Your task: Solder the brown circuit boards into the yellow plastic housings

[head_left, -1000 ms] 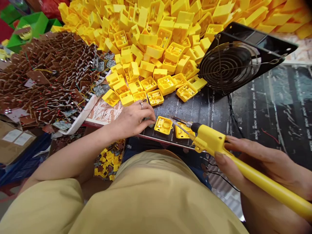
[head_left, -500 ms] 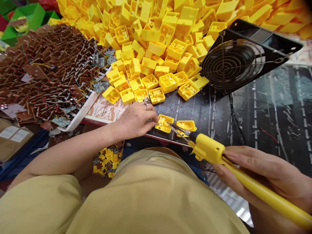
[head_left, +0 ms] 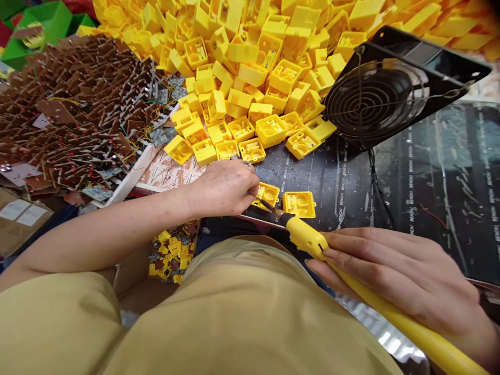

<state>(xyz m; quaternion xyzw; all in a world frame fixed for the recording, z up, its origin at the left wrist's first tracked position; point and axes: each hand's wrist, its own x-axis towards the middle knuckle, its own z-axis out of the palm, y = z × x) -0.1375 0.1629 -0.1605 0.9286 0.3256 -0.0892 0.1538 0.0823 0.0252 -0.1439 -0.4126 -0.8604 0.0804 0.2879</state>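
My left hand [head_left: 228, 188], with a ring on one finger, is closed at the left side of a small open yellow plastic case [head_left: 269, 192]. Its fingers hide part of that case, so the exact grip is partly out of sight. My right hand [head_left: 402, 281] is wrapped round a yellow-handled soldering iron [head_left: 307, 235]. The iron's dark, thin tip points left and reaches the case close to my left fingertips; the contact point is hidden. Just right of it, a second open yellow case [head_left: 299, 204] lies on the black bench top.
A big heap of yellow cases [head_left: 250, 73] fills the back. Brown circuit boards [head_left: 78, 114] with wires are piled at left in a white-edged tray [head_left: 128, 177]. A black fan [head_left: 386, 99] stands at right. Below the bench edge sits a box of yellow and grey parts [head_left: 174, 255].
The soldering iron has moved left and tilted more steeply with my right hand. My left hand has shifted slightly right, covering more of the case.
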